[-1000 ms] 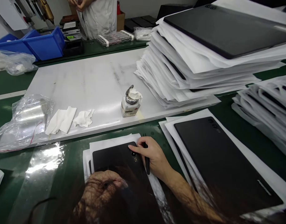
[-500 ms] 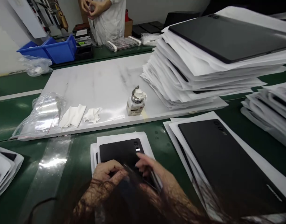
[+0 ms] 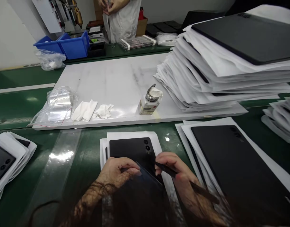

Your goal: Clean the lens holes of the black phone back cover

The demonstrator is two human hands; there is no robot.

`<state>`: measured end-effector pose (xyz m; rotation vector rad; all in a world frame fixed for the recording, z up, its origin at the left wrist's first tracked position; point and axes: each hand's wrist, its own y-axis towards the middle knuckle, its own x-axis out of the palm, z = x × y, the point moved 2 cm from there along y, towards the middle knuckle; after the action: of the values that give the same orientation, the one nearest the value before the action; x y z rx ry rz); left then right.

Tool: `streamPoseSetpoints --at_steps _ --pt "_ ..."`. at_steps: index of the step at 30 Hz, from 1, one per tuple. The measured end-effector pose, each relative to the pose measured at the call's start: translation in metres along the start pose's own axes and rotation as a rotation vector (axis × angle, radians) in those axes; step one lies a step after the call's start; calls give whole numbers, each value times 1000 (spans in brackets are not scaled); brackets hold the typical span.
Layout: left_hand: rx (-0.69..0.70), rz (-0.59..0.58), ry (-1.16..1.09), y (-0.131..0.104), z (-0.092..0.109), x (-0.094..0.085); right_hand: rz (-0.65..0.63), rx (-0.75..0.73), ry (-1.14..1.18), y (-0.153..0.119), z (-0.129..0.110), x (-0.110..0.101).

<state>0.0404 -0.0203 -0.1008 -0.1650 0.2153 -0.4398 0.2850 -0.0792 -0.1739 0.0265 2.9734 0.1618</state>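
Note:
A small black back cover (image 3: 133, 149) with camera holes lies on white paper sheets (image 3: 130, 136) at the near edge of the green table. My left hand (image 3: 116, 173) pinches the corner of a thin clear film (image 3: 147, 178) lifted off the cover. My right hand (image 3: 180, 176) grips dark tweezers (image 3: 166, 169), tip at the film's edge. Dark hair hangs over the lower part of the view and hides my wrists.
A white board (image 3: 116, 78) carries a small solvent bottle (image 3: 148, 104), wipes (image 3: 85, 110) and a plastic bag (image 3: 57, 104). A tall stack of paper and black panels (image 3: 225, 63) rises at right; another large panel (image 3: 239, 164) lies near. Blue bins (image 3: 71, 47) and a person (image 3: 121, 15) stand behind.
My right hand left the camera holes and drew back to the cover's lower edge. Both hands now lift a clear film off it. The view has shifted, everything sliding rightward.

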Motion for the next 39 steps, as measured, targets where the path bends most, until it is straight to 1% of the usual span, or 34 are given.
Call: streamPoseSetpoints --at_steps 3,6,9,14,21,24,27,28,29,30,33,34,35,37,39 --pt "15 -6 37 0 2 0 -15 48 146 0 -3 4" --pt "25 -20 58 -1 3 0 24 63 217 0 -4 12" --pt "37 -23 74 -1 3 0 49 48 221 2 -6 18" --pt "48 -25 91 -1 1 0 46 4 184 7 -10 23" --pt "40 -41 85 -1 4 0 54 -26 210 3 -10 25" --pt "26 -32 76 -1 2 1 39 -78 193 -3 -10 25" --pt "21 -13 60 -2 -2 2 12 -162 180 -8 -14 28" --pt "21 -5 56 -2 -4 2 23 -172 195 -7 -16 29" --pt "18 2 55 -2 -5 2 59 -159 226 -5 -17 30" --pt "15 9 57 -2 -5 3 121 -125 275 -1 -17 31" --pt "-1 11 77 -2 -6 3 369 73 466 19 -6 30" --pt "-7 9 86 -2 -6 4 427 147 515 26 0 30" --pt "-12 15 96 -2 -7 4 462 213 549 32 7 29" --pt "-21 43 132 -2 -11 4 481 322 579 39 20 27" --pt "-28 58 180 -3 -16 5 474 369 593 40 30 27"
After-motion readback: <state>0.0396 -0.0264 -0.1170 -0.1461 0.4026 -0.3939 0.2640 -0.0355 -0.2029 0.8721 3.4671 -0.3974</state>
